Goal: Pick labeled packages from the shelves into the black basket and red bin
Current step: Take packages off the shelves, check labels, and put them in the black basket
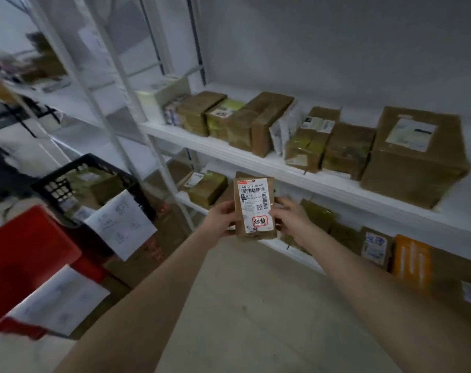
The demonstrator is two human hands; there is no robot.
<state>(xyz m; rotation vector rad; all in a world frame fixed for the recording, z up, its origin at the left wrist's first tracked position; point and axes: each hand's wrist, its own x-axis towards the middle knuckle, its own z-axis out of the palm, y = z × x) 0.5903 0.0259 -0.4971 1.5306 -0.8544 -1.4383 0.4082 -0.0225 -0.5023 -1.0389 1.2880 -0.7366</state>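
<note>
A small brown cardboard package (254, 207) with a white barcode label and a red stamp stands upright in front of me, label facing me. My left hand (223, 218) grips its left edge and my right hand (289, 216) holds its right edge. The black basket (67, 181) sits to the left with several packages inside. The red bin (27, 254) is at the lower left, closer to me. A white sheet of paper hangs on each of them.
White shelves (256, 160) run along the right wall. The upper shelf holds several brown boxes, with a big box (414, 154) at the right. The lower shelf carries more parcels and an orange package (412, 258). Bare grey floor (256, 305) lies below my arms.
</note>
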